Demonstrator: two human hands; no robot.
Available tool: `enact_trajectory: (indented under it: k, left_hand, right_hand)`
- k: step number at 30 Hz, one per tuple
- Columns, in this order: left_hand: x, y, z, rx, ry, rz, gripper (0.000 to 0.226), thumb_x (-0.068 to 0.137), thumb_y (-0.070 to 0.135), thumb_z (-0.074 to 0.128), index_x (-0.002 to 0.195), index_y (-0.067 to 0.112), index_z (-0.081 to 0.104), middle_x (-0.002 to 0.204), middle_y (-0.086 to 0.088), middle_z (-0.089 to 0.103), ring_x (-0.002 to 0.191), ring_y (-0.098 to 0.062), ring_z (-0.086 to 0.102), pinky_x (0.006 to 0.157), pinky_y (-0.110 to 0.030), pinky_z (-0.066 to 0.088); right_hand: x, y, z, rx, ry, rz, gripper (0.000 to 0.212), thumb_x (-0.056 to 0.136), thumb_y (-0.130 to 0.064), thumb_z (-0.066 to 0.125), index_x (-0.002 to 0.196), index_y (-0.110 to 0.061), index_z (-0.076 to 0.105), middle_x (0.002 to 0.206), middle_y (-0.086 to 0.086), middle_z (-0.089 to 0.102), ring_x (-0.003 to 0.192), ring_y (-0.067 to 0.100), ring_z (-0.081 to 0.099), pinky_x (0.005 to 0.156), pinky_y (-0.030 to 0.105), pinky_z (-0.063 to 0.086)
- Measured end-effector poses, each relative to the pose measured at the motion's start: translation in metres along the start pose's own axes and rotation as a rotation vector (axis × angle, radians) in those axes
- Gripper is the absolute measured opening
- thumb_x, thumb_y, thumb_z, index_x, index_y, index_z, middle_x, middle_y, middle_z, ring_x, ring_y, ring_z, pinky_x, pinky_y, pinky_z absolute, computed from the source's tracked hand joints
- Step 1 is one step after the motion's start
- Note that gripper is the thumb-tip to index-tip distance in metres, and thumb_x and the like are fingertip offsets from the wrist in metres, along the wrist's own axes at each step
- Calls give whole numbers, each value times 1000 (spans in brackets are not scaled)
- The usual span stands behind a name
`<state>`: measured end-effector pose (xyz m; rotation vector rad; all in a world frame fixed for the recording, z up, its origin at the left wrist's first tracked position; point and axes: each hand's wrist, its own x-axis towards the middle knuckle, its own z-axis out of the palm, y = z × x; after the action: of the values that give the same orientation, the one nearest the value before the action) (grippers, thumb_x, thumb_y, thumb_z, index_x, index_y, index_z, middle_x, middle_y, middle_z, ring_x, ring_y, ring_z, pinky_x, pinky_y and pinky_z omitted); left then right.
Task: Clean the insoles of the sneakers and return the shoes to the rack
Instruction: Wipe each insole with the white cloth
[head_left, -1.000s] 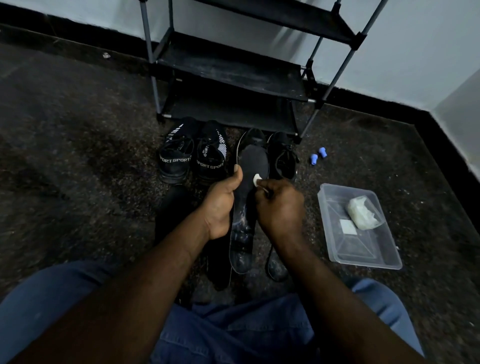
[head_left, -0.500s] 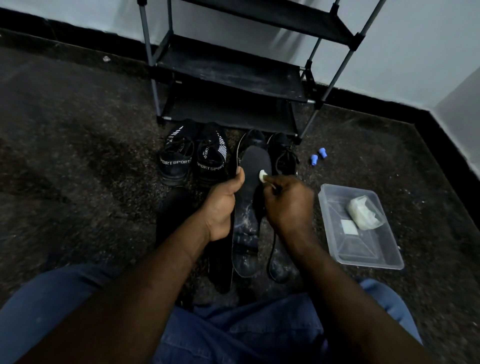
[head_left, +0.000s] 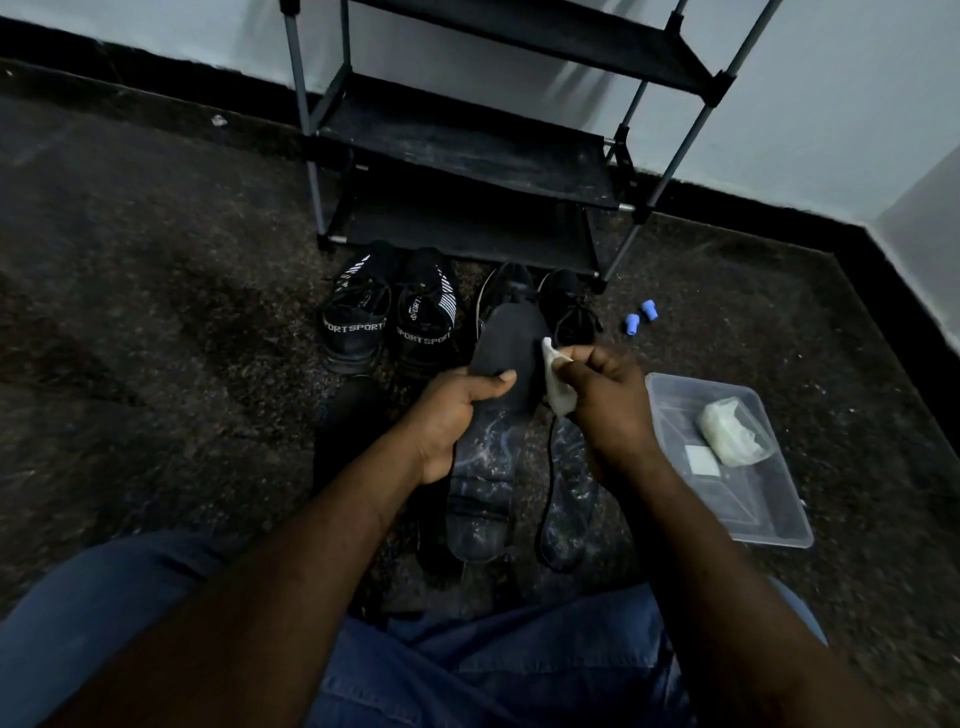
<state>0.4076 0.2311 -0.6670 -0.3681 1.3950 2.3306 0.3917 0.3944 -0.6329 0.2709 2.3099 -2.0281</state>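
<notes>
1. Fingers (head_left: 582, 364) of the right hand (head_left: 608, 415) are curled up tight, pinching a white wipe (head_left: 557, 387) against the right edge of the insole (head_left: 511, 343), which is held up just in front of the rack (head_left: 467, 156).
2. The left hand (head_left: 452, 415) grips that insole from its left edge, thumb across the top face.
3. A second insole (head_left: 566, 499) lies on the floor, further out from the rack.
4. Right at the rack's foot: the SPORT pair (head_left: 358, 325) on the left, the plain black pair (head_left: 569, 306) on the right.
5. A clear tub (head_left: 727, 499) with a white packet (head_left: 732, 431) sits off the rack's front right corner, and two blue caps (head_left: 640, 316) lie nearer that corner.
</notes>
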Motion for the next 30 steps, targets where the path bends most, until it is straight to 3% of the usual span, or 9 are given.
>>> enact_trajectory:
  k: [4,7,11,14,17,20,24,27,30]
  left_hand:
    - [2,-1,-3,-51,-24,-29,39,94,26,68,126,3,68,121,-22,71,113,-40,68,107,-56,49]
    - [5,-1,-4,-54,36,-3,33,97,19,64,127,4,67,122,-19,72,116,-38,67,109,-57,47]
    - [4,0,-1,45,41,113,29,100,2,53,123,13,68,118,-11,75,113,-29,70,103,-42,53]
    - [2,-1,1,95,-47,154,44,97,-7,49,131,17,64,121,-6,74,115,-24,68,99,-36,54]
    - [2,-2,1,83,-69,172,53,92,-16,43,133,11,63,116,-9,72,106,-20,68,89,-29,54]
    - [0,-1,3,107,-63,169,64,82,-23,39,135,5,60,112,-11,69,103,-21,63,87,-28,49]
    - [-2,1,3,167,-90,178,71,79,-27,35,135,11,60,109,-8,71,100,-18,66,81,-20,52]
    - [-5,1,3,226,-144,162,74,80,-27,38,138,15,58,119,-5,72,111,-18,67,88,-24,55]
    - [-5,-2,6,259,-156,150,74,81,-28,40,141,11,55,117,-3,73,108,-13,68,81,-21,54]
  right_hand:
    - [-4,2,-6,-40,-23,-15,19,96,-8,64,84,-17,77,78,1,75,72,14,67,71,36,52]
    - [-9,1,-9,-211,109,-120,15,93,-13,71,88,-25,80,84,-7,78,79,6,72,75,27,55]
    - [-14,-5,-4,-368,272,-410,13,89,-18,77,94,-31,77,93,-13,76,87,0,71,80,22,56]
    - [-12,-3,1,-519,164,-547,10,89,-20,79,96,-25,79,95,-10,74,88,5,70,81,27,58]
    - [-15,8,10,-726,107,-652,17,87,-13,77,102,-19,81,99,-1,75,90,13,69,83,20,52]
    - [-23,15,21,-715,85,-666,19,86,-11,76,103,-16,82,99,1,76,89,15,71,84,16,50]
    - [-26,7,30,-638,107,-656,15,84,-11,76,97,-18,79,93,-2,76,84,14,70,77,32,57]
    - [-16,-6,30,-613,152,-635,11,87,-15,74,97,-20,77,91,-6,74,82,9,68,74,33,57]
    - [-7,-12,28,-616,198,-598,5,86,-15,74,89,-18,75,85,-5,72,77,9,66,72,35,56]
